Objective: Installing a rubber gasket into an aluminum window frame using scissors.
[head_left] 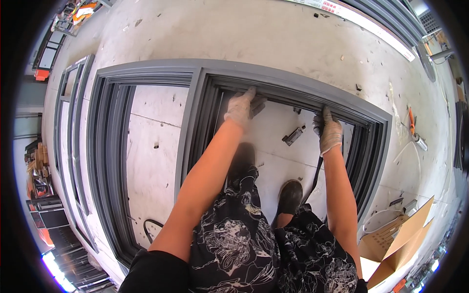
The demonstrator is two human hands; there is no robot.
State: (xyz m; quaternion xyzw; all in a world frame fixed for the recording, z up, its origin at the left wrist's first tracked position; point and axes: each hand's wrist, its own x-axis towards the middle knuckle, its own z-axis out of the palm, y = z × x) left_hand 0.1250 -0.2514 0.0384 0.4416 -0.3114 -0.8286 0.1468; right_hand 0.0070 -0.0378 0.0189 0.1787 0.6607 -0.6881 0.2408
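Note:
A stack of dark grey window frames (190,117) lies flat on the floor, split by a crossbar into two openings. My feet stand inside the right-hand opening. Along the far rail of that opening, my left hand (240,107), in a pale glove, grips the inner edge with its thumb on top and its fingers below. Farther right on the same rail, my right hand (330,133), also gloved, is closed round the edge, thumb up and fingertips partly hidden. On the floor between my hands lies a small black and silver object (294,136) whose kind I cannot make out.
Narrower grey frames (73,122) lie to the left. At the right are an orange-handled tool (413,122) with a silver cylinder and an open cardboard box (391,239). Long grey profiles (391,19) lie at the far right. Small debris dots the concrete floor (234,34).

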